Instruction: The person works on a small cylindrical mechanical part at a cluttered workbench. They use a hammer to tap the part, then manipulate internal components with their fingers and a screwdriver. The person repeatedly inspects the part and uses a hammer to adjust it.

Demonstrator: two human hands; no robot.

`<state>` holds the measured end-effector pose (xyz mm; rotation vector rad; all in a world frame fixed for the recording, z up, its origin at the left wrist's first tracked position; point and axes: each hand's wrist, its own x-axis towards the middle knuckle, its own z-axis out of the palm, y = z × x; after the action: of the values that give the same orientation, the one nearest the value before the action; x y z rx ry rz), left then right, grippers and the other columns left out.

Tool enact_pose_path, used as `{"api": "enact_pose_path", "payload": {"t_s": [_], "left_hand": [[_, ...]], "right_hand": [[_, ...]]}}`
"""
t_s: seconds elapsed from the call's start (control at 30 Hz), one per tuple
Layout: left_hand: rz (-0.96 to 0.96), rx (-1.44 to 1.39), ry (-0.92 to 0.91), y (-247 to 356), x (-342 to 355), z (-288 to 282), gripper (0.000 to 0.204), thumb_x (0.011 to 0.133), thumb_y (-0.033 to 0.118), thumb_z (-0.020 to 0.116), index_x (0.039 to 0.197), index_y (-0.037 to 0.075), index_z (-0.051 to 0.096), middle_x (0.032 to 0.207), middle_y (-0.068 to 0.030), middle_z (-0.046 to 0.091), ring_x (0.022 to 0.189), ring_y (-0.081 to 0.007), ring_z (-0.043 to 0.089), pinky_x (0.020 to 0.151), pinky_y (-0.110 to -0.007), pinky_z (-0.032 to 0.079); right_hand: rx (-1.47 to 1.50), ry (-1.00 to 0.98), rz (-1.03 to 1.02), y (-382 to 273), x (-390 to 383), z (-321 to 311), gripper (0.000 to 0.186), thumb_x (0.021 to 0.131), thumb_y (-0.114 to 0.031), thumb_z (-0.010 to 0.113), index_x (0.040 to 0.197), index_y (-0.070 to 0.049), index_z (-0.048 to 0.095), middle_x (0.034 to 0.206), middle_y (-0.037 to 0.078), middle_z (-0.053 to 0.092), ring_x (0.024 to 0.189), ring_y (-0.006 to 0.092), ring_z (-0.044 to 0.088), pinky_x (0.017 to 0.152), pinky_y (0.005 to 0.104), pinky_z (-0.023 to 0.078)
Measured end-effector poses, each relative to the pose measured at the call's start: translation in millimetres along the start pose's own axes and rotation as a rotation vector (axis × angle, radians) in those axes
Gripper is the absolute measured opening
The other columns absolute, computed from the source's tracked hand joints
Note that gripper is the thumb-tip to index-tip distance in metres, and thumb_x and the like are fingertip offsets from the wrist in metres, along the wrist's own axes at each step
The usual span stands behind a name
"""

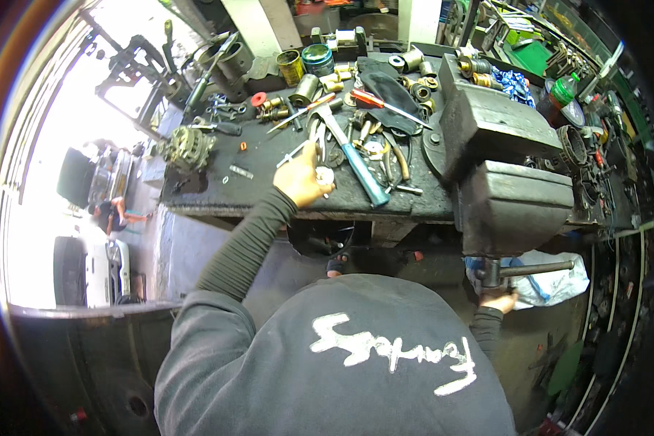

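My left hand [301, 178] is closed over the near edge of the workbench, pinching a small silver metal part [325, 176] with a round, disc-like face; my fingers hide much of it. A slim silver rod [292, 153] shows beside my fingertips. Just right of this hand lies a hammer [360, 167] with a blue-green handle. Low on the right, my right hand [498, 299] is at the screw end of the big bench vise [516, 200], curled by the vise handle [538, 269]. Its fingers are partly hidden there.
Screwdrivers [370, 99], pliers [396, 156] and brass bushings crowd the bench [225, 196]. An alternator [187, 149] stands at its left end. Two open cans [291, 69] stand behind. A white sack [552, 280] lies below the vise. Another person [112, 216] is far left.
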<state>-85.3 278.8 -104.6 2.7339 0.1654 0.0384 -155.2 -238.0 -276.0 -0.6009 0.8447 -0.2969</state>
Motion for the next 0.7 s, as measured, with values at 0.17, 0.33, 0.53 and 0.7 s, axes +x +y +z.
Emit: {"api": "enact_pose_path", "payload": {"t_s": [0.17,0.33,0.53,0.7], "left_hand": [[0.185,-0.156,-0.056,-39,18,37,0.071,0.067,0.032,0.079,0.123,0.008,0.043,0.100,-0.0178,0.063,0.092,-0.0349,0.064,0.080,-0.041,0.051],[0.366,-0.322,-0.062,-63,25,53,0.066,0.067,0.026,0.080,0.121,0.004,0.050,0.111,-0.0176,0.059,0.105,-0.0320,0.059,0.092,-0.037,0.047],[0.421,-0.491,-0.025,-76,30,58,0.059,0.066,0.020,0.080,0.117,0.003,0.055,0.110,-0.0153,0.059,0.104,-0.0320,0.058,0.090,-0.038,0.047],[0.512,-0.535,-0.029,-78,30,71,0.053,0.064,0.013,0.077,0.113,0.001,0.058,0.105,-0.0150,0.059,0.102,-0.0318,0.059,0.089,-0.037,0.048]], "right_hand": [[-0.255,0.001,0.545,127,-81,18,0.026,0.084,-0.032,0.056,0.101,-0.013,0.052,0.081,0.004,0.047,0.071,0.0217,0.045,0.060,0.0369,0.035],[-0.675,-0.566,0.234,168,-160,110,0.020,0.088,-0.017,0.058,0.105,-0.007,0.057,0.078,0.004,0.057,0.069,0.0155,0.055,0.060,0.0289,0.045],[-1.326,-1.060,-0.580,204,-187,210,0.038,0.082,-0.013,0.068,0.116,-0.001,0.055,0.100,0.011,0.062,0.091,0.0218,0.061,0.080,0.0322,0.049],[-1.372,-1.200,-0.919,241,-184,260,0.057,0.076,-0.016,0.075,0.125,-0.001,0.051,0.115,0.018,0.058,0.108,0.0338,0.057,0.093,0.0382,0.046]]}}
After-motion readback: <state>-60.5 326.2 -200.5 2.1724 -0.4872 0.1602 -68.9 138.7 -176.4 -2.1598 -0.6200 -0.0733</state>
